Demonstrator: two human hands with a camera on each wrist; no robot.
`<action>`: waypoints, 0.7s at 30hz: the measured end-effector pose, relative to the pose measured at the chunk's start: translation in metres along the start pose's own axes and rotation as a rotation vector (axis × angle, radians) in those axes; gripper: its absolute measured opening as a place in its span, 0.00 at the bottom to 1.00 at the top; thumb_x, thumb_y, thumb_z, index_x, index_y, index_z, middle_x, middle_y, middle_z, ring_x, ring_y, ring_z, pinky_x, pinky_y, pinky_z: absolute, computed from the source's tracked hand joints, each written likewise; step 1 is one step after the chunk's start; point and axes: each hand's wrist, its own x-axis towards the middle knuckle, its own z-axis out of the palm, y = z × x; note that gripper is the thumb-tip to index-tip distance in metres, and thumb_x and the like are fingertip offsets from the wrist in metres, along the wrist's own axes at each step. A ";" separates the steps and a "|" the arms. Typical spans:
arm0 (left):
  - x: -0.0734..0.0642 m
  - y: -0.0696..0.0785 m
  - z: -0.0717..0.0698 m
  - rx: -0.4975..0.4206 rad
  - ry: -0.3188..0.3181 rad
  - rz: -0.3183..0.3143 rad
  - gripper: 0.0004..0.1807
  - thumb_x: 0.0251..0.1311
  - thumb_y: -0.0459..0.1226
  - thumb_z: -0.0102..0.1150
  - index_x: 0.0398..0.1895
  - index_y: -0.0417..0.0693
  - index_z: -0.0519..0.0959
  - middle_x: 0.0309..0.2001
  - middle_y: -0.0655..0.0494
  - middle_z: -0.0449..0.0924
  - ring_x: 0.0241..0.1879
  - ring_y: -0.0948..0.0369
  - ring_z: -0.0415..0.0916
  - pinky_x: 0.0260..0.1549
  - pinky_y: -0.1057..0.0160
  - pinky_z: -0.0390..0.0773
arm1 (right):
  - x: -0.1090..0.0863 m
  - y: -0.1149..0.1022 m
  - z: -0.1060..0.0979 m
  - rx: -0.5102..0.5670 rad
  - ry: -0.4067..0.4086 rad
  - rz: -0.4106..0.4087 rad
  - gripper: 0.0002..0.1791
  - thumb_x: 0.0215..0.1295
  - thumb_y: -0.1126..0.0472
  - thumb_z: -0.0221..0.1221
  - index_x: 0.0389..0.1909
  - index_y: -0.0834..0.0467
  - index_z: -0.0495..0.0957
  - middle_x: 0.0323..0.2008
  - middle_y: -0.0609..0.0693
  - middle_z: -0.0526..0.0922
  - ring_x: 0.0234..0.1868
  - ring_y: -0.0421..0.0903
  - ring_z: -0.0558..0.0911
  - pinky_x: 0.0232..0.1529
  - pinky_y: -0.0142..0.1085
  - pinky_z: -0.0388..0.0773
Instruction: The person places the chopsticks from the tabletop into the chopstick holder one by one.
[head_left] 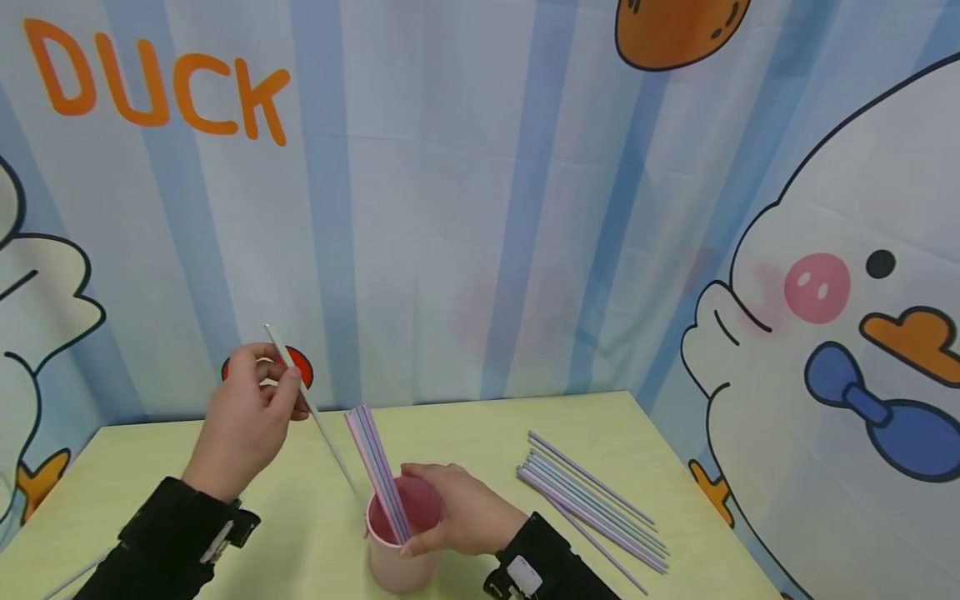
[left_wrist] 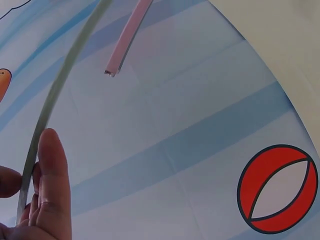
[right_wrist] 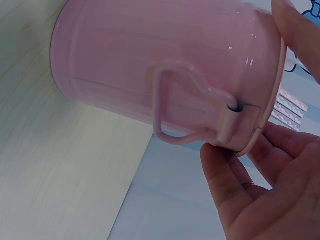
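Note:
My left hand (head_left: 251,408) pinches a pale green straw (head_left: 322,429) between thumb and fingers near its upper end. The straw slants down to the right, and its lower end overlaps the left rim of a pink bucket (head_left: 405,571) in the head view. In the left wrist view the thumb and fingertips press on the straw (left_wrist: 60,82). My right hand (head_left: 472,510) holds the bucket by its rim, thumb in front and fingers behind. A bundle of pink, blue and purple straws (head_left: 378,471) leans inside the bucket. The right wrist view shows the bucket's small wire handle (right_wrist: 159,107).
On the pale yellow table (head_left: 465,429), several purple and pale green straws (head_left: 600,508) lie in a loose row right of the bucket. A whitish straw (head_left: 73,577) shows at the lower left. Behind the table hangs a striped curtain (head_left: 420,250) with duck prints.

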 end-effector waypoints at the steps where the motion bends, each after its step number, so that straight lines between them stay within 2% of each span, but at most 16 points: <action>1: 0.000 0.000 0.003 -0.003 -0.004 -0.002 0.22 0.76 0.42 0.39 0.62 0.34 0.55 0.45 0.40 0.76 0.29 0.57 0.82 0.33 0.64 0.87 | 0.000 0.000 0.000 0.001 0.001 -0.003 0.50 0.46 0.40 0.72 0.70 0.54 0.66 0.60 0.44 0.76 0.55 0.42 0.72 0.55 0.37 0.77; 9: -0.004 -0.006 0.022 0.011 -0.070 -0.045 0.23 0.76 0.41 0.42 0.63 0.33 0.54 0.45 0.37 0.77 0.31 0.55 0.83 0.40 0.49 0.85 | 0.000 -0.001 0.000 -0.004 0.000 0.007 0.51 0.45 0.40 0.72 0.70 0.54 0.65 0.60 0.44 0.76 0.54 0.41 0.72 0.54 0.36 0.78; 13: -0.005 -0.012 0.032 0.027 -0.093 -0.071 0.23 0.76 0.40 0.43 0.63 0.33 0.55 0.44 0.38 0.77 0.32 0.55 0.83 0.42 0.48 0.85 | 0.000 -0.001 -0.001 -0.007 -0.003 0.014 0.51 0.45 0.40 0.72 0.70 0.54 0.65 0.60 0.44 0.76 0.55 0.41 0.72 0.55 0.37 0.77; 21: -0.010 -0.025 0.049 0.065 -0.152 -0.121 0.21 0.74 0.39 0.45 0.60 0.34 0.57 0.45 0.41 0.77 0.32 0.56 0.82 0.37 0.51 0.86 | 0.001 0.000 -0.001 -0.006 0.002 -0.004 0.50 0.45 0.38 0.71 0.70 0.53 0.66 0.59 0.43 0.77 0.54 0.41 0.73 0.56 0.38 0.77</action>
